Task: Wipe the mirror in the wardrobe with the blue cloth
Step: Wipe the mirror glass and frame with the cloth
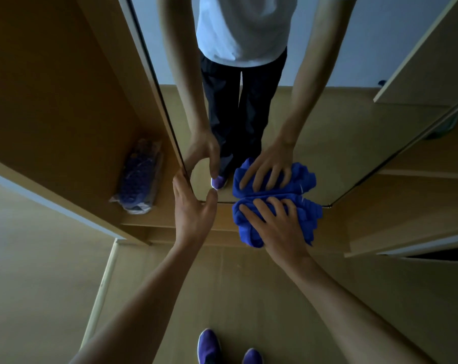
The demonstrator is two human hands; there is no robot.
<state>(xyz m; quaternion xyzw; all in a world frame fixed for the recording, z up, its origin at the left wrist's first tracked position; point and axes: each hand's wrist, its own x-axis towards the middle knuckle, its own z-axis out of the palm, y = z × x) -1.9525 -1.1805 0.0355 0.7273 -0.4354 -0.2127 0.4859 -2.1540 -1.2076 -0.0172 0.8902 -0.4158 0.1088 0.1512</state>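
Wiping appears under way at the lower edge of the mirror [327, 137], centre frame: the right hand [278, 227] presses the blue cloth [308, 210] with spread fingers, the left hand [191, 206] pinches the mirror's side edge, and the area left to wipe cannot be judged.

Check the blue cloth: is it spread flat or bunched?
Bunched: thick folds bulge around the right hand pressing the blue cloth against the mirror.

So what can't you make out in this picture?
Head view only:
- the mirror: top cut off by the picture's upper edge.
- glass under the blue cloth: covered by the cloth and the right hand pressing it.
- left hand: most fingers hidden behind the mirror's edge.
- plastic bag in the wardrobe: dim, blurred; only something purple shows inside.
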